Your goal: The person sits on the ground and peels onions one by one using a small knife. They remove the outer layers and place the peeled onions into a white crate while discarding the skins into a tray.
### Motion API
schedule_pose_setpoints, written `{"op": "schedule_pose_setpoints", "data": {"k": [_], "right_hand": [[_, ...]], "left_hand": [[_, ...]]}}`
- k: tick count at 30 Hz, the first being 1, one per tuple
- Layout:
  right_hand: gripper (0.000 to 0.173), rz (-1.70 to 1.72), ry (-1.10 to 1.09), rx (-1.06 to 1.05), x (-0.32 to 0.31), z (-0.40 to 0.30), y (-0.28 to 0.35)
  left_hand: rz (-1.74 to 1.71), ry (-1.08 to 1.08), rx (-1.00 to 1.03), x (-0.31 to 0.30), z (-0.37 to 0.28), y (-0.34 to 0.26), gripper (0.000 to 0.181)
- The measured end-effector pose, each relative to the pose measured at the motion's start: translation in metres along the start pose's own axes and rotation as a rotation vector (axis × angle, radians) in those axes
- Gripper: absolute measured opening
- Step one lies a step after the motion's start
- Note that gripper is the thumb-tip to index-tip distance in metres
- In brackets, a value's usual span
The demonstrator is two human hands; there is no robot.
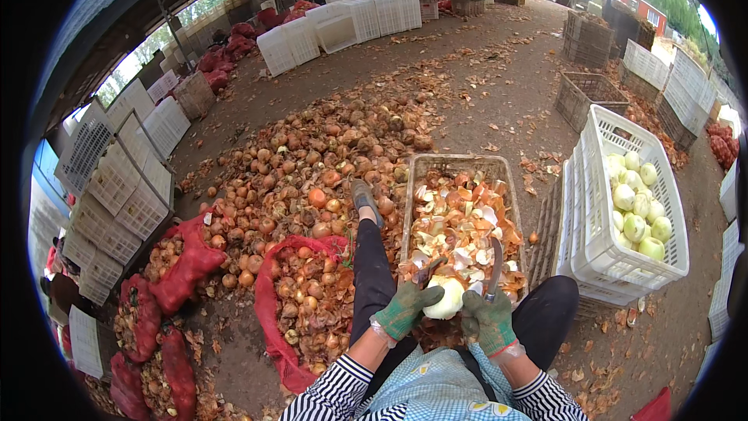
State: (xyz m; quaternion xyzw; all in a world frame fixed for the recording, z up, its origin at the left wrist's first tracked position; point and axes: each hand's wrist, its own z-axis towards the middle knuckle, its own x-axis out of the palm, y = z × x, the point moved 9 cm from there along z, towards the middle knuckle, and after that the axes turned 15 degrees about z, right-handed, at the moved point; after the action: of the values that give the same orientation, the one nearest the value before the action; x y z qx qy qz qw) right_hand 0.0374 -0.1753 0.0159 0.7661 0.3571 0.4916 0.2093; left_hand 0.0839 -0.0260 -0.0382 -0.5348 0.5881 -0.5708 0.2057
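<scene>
Both my hands wear green-and-cream work gloves over thin clear plastic ones. My left hand [405, 309] grips a peeled white onion [446, 299] from its left side; the glove's fingertips look dark and stained. In my right hand [489, 320] is a knife with a curved blade [497, 263], the blade pointing up and away from me. The right thumb is close to the onion, and I cannot tell whether it touches. Just beyond both hands is a dirty plastic crate [459, 159] full of onion skins [456, 216], between my legs.
To my right, stacked white crates [657, 275] hold peeled onions [640, 204] on top. Unpeeled onions [315, 158] spread over the ground ahead-left. An opened red mesh sack [266, 304] of onions lies by my left leg. Further left are more filled sacks [181, 368] and a crate-laden cart [140, 169].
</scene>
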Motion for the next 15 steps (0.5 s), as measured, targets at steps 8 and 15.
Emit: {"op": "schedule_pose_setpoints", "data": {"k": [8, 15], "right_hand": [[0.025, -0.479, 0.062, -0.467, 0.03, 0.006, 0.016], [0.036, -1.031, -0.097, -0.692, 0.005, 0.06, 0.063]], "left_hand": [[0.069, -0.384, 0.341, -0.002, -0.034, -0.025, 0.084], [-0.467, -0.164, 0.188, 0.019, -0.051, -0.01, 0.07]]}}
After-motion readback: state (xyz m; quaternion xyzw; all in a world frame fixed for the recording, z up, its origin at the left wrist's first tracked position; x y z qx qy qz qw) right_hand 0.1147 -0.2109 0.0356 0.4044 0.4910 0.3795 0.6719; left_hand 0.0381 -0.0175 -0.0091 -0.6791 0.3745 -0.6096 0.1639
